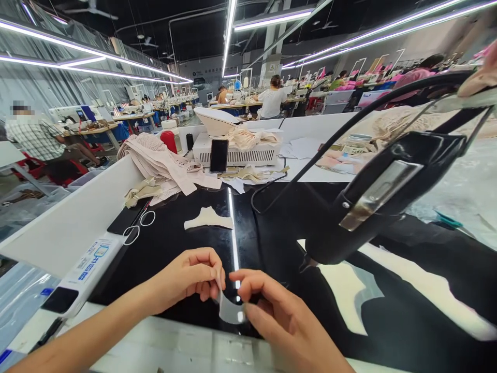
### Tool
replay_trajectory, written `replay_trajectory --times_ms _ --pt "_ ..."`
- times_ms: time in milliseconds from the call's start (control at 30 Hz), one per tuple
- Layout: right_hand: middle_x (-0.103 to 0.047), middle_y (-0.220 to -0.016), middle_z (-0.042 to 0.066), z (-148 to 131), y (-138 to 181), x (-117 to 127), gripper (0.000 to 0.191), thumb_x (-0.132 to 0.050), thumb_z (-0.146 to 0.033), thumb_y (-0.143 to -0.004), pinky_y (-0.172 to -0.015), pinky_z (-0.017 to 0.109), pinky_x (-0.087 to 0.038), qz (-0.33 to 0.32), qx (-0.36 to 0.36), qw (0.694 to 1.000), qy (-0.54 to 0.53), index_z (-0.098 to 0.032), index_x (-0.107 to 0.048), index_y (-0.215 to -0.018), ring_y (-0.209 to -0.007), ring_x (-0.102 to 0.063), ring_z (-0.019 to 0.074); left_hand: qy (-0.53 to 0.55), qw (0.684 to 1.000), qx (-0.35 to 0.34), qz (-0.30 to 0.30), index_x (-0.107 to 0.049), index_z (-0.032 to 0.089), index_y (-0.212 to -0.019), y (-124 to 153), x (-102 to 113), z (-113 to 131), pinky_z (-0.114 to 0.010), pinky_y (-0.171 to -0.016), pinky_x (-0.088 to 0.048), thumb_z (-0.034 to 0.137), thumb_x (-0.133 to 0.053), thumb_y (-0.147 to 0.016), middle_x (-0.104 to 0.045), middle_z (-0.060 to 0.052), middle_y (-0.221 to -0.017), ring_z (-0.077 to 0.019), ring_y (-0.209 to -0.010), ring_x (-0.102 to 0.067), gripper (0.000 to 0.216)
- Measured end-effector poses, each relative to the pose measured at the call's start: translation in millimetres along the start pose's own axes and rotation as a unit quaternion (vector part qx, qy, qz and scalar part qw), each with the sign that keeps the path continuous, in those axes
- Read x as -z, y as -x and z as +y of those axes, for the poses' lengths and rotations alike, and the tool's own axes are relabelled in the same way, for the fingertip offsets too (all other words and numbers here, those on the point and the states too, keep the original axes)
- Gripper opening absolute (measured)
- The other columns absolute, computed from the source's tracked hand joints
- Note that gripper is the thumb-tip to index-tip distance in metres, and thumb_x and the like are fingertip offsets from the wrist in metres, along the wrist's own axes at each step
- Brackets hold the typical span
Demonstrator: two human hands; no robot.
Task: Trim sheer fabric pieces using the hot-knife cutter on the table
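Observation:
My left hand pinches one end of a small translucent white strip between thumb and fingers. The strip curves down and back up to my right hand, whose thumb and a finger close on its other end while the index finger stays raised. Both hands are over the near edge of a glossy black work surface. Beyond them lies a cream fabric piece. Another cream piece with a translucent edge and a long cream piece lie to the right.
A black corded device with a metal plate looms at the right, its cable crossing the surface. At the back are a phone, a white vented box and heaped pale fabric. White rings and a printed box lie left.

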State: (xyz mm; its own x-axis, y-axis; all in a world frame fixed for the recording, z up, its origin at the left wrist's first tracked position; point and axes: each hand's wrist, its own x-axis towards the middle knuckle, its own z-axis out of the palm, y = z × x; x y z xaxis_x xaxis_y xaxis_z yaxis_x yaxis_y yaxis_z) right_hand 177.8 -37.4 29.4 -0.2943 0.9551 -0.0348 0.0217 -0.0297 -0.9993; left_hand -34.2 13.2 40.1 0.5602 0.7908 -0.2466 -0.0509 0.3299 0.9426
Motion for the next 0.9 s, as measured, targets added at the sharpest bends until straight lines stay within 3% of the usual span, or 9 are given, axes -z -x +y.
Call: replay_trajectory --times_ms 67,167,333,433,533,633,733,833,900 --pt "-0.064 -0.116 0.006 1.1 -0.6 -1.0 0.022 -0.058 -0.045 -0.092 -0.065 0.026 -0.046 0.009 -0.011 1.0 -0.024 -0.025 -0.065 -0.099 -0.072 -0.052 0.0128 0.029 0.999 -0.013 -0.027 -0.055 0.017 -0.075 0.0 -4.8 1.3 -0.022 -0.056 -0.039 0.038 -0.072 -0.075 -0.061 -0.003 -0.074 -0.0111 -0.061 -0.053 0.028" --pt "-0.064 -0.104 0.005 4.1 -4.0 -5.1 0.026 -0.056 -0.048 -0.095 -0.061 0.025 -0.044 -0.013 0.001 0.999 -0.031 -0.025 -0.06 -0.104 -0.074 -0.052 0.0144 0.054 0.997 -0.032 -0.055 -0.052 0.017 -0.074 -1.2 -9.6 2.4 -0.024 -0.06 -0.041 0.038 -0.071 -0.073 -0.056 -0.001 -0.069 -0.0124 -0.061 -0.052 0.028" --pt "-0.053 -0.071 -0.003 7.0 -10.4 -8.2 0.018 -0.059 -0.039 -0.091 -0.056 0.024 -0.034 -0.008 -0.005 0.997 0.082 -0.022 -0.061 -0.087 -0.062 -0.043 0.0124 0.035 0.996 -0.05 -0.064 -0.054 0.017 -0.075 -3.9 -7.2 1.9 -0.026 -0.064 -0.042 0.04 -0.066 -0.079 -0.054 -0.001 -0.069 -0.0127 -0.063 -0.05 0.027" --pt "-0.045 -0.063 -0.005 6.8 -12.2 -4.2 0.016 -0.059 -0.035 -0.088 -0.055 0.026 -0.032 0.016 -0.016 0.986 0.165 -0.023 -0.062 -0.078 -0.059 -0.041 0.0129 -0.014 0.997 -0.058 -0.046 -0.054 0.017 -0.075 -6.4 -0.2 0.4 -0.026 -0.064 -0.042 0.045 -0.06 -0.087 -0.052 0.0 -0.069 -0.0129 -0.062 -0.049 0.03" --pt "-0.058 -0.068 -0.002 10.8 -13.6 1.7 0.016 -0.057 -0.032 -0.09 -0.059 0.027 -0.038 0.038 0.002 0.968 0.249 -0.025 -0.066 -0.079 -0.064 -0.052 0.0155 -0.1 0.992 -0.069 -0.017 -0.056 0.018 -0.076 -7.8 6.6 -1.0 -0.026 -0.065 -0.04 0.042 -0.059 -0.09 -0.053 0.0 -0.069 -0.0136 -0.065 -0.048 0.028" --pt "-0.069 -0.081 0.0 21.3 -15.9 7.4 0.017 -0.052 -0.029 -0.096 -0.066 0.028 -0.046 0.054 0.089 0.924 0.368 -0.027 -0.067 -0.087 -0.074 -0.062 0.0183 -0.195 0.977 -0.089 0.019 -0.061 0.018 -0.076 -6.8 9.8 -1.6 -0.027 -0.07 -0.037 0.029 -0.064 -0.088 -0.056 -0.001 -0.075 -0.0147 -0.071 -0.047 0.017" --pt "-0.07 -0.084 0.002 32.8 -19.2 10.7 0.02 -0.05 -0.026 -0.099 -0.065 0.03 -0.048 0.078 0.189 0.865 0.458 -0.027 -0.068 -0.09 -0.075 -0.065 0.0195 -0.341 0.929 -0.138 0.038 -0.069 0.019 -0.08 -5.6 11.2 -3.7 -0.031 -0.08 -0.036 0.02 -0.064 -0.087 -0.06 -0.003 -0.083 -0.0183 -0.082 -0.048 0.008" --pt "-0.067 -0.08 0.003 37.2 -19.8 11.3 0.023 -0.048 -0.025 -0.1 -0.061 0.031 -0.046 0.096 0.207 0.846 0.482 -0.025 -0.069 -0.089 -0.072 -0.064 0.0209 -0.54 0.819 -0.193 0.04 -0.074 0.022 -0.096 -5.1 13.2 -10.1 -0.033 -0.083 -0.038 0.019 -0.057 -0.092 -0.064 -0.005 -0.09 -0.0203 -0.086 -0.052 0.018" --pt "-0.066 -0.079 0.003 34.8 -15.8 11.1 0.025 -0.047 -0.024 -0.101 -0.062 0.032 -0.047 0.102 0.209 0.836 0.497 -0.024 -0.069 -0.09 -0.072 -0.064 0.0214 -0.592 0.776 -0.213 0.043 -0.073 0.022 -0.104 -3.5 14.2 -15.6 -0.033 -0.082 -0.041 0.018 -0.053 -0.095 -0.065 -0.006 -0.093 -0.0204 -0.088 -0.056 0.023"
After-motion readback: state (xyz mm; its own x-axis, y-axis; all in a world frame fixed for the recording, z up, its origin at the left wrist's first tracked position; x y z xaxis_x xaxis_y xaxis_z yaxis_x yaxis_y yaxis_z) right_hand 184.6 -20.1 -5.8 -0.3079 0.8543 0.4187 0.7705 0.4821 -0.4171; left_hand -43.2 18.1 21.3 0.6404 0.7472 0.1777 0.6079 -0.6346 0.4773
